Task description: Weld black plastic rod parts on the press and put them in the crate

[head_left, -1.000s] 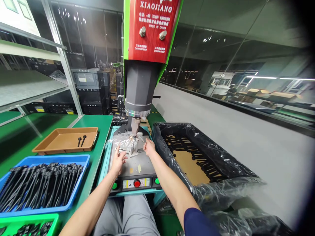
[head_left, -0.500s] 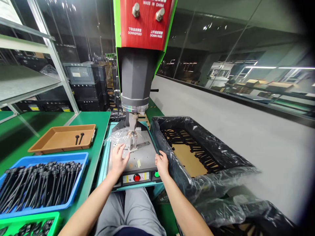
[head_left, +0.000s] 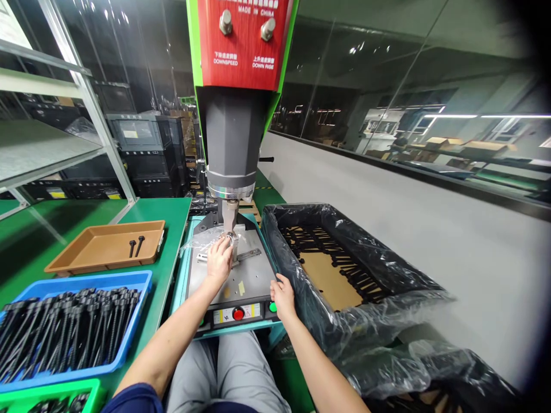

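My left hand reaches to the small metal fixture on the press's grey base plate. Its fingers are drawn together at the fixture's top, just under the metal horn; whatever they grip is hidden. Beside the plate's right front edge, my right hand is loosely curled with its fingers a little apart, and I see nothing in it. It sits close to the green button. Clear plastic film lies left of the fixture. A red button is on the front panel.
Left, on the green table, are a brown tray with two black parts, a blue tray of long black parts and a green tray. A plastic-lined bin with black parts stands right. The red press head overhangs the plate.
My left hand has moved forward and right from over the plate to the fixture, and its spread fingers have closed together. My right hand has stayed near the green button.
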Demonstrator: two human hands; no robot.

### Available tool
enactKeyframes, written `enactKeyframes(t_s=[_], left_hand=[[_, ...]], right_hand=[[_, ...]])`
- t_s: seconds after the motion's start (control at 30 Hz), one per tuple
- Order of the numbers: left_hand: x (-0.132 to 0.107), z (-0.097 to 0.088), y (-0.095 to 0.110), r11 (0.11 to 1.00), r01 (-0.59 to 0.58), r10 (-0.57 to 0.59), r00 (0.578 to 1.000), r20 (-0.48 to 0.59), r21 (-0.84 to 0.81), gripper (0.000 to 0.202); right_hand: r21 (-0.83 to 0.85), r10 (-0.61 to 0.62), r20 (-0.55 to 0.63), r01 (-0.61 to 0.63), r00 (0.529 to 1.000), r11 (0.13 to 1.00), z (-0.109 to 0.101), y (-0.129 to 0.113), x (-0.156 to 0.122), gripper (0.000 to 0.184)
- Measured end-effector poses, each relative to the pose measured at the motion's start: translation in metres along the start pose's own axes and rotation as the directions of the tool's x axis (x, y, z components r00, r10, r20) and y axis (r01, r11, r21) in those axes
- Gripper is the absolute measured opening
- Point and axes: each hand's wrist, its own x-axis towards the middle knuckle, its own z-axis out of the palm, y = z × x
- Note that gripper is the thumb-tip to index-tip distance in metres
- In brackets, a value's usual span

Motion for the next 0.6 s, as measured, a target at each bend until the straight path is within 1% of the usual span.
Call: enactKeyframes(t_s=[0.13, 0.23, 0.43, 0.53, 0.6], left_hand=[[-0.002, -0.004, 0.001, 0.998, 0.006, -0.006, 1.000, -0.007, -0.070, 0.026], [-0.001, -0.007, 0.002, 0.995, 0.003, -0.003, 1.000, -0.005, -0.105, 0.024], [-0.005, -0.016, 0.008, 0.993, -0.016, 0.016, 1.000, 0.004, -0.120, 0.022], [-0.017, -0.025, 0.017, 0.990, -0.013, 0.013, 1.000, 0.000, -0.138, 0.022], [-0.032, -0.034, 0.023, 0.985, 0.011, -0.011, 1.000, -0.003, -0.175, 0.022]], right_hand=[[0.002, 0.018, 0.010, -0.018, 1.000, 1.000, 0.004, 0.000, -0.002, 0.055], [0.012, 0.029, 0.015, -0.029, 0.999, 1.000, 0.006, 0.002, -0.003, 0.056], [-0.007, 0.009, 0.025, -0.008, 1.000, 1.000, 0.005, 0.006, -0.002, 0.056], [-0.045, -0.033, 0.024, 0.034, 0.999, 0.998, 0.001, 0.007, 0.001, 0.055], [-0.117, -0.087, 0.019, 0.089, 0.996, 0.989, -0.006, 0.009, 0.003, 0.053]])
